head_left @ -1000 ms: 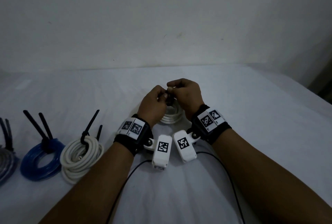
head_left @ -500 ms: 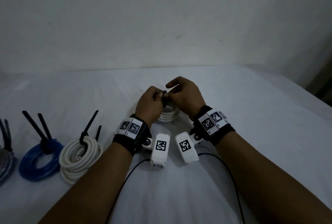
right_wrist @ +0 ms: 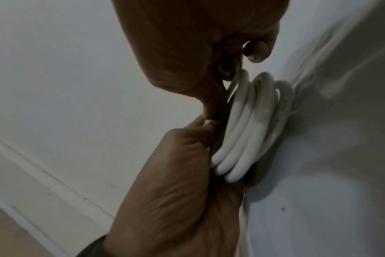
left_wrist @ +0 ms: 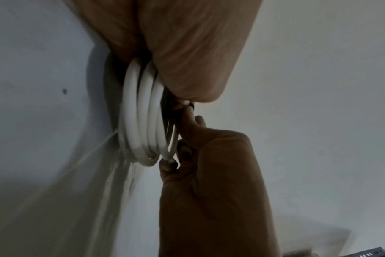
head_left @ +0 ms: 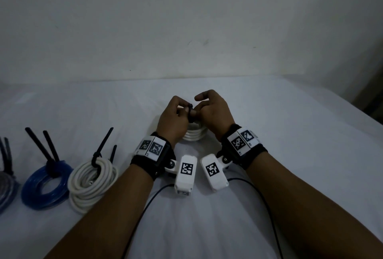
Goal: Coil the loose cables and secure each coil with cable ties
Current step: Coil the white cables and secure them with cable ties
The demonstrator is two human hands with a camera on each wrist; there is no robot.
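At the left edge of the white-covered tabletop (head_left: pixel 290 134) lies a grey coil (head_left: pixel 5 186), only partly in view, with black tie tails rising from it. Just beside it toward the centre sit a blue coil (head_left: pixel 44 186) and a thick white coil (head_left: pixel 92 184), each bound by a black tie with its tails standing up, so at least 3 coils appear finished. Near the middle of the tabletop, well apart from those, a person works on the white cable coil (head_left: pixel 193 135), which rests on the cloth beneath both hands. The left hand (head_left: pixel 173 119) has its fingers curled, thumb and forefinger pinching the black cable tie (head_left: pixel 190 111) at the top of the coil. The right hand (head_left: pixel 213 111) meets it from the other side, its lower fingers pinching the same tie while the forefinger arches free above. The wrist views show the loops stacked neatly, with the dark strap crossing them between the 2 sets of fingertips; whether the tail has entered the head cannot be told in the dim light. The step in hand appears to be fastening this tie. Done well, it likely calls for 1 hand pressing the loops together while the other draws the tail straight through, snug enough that no turn slips out and not so tight as to kink the cable.
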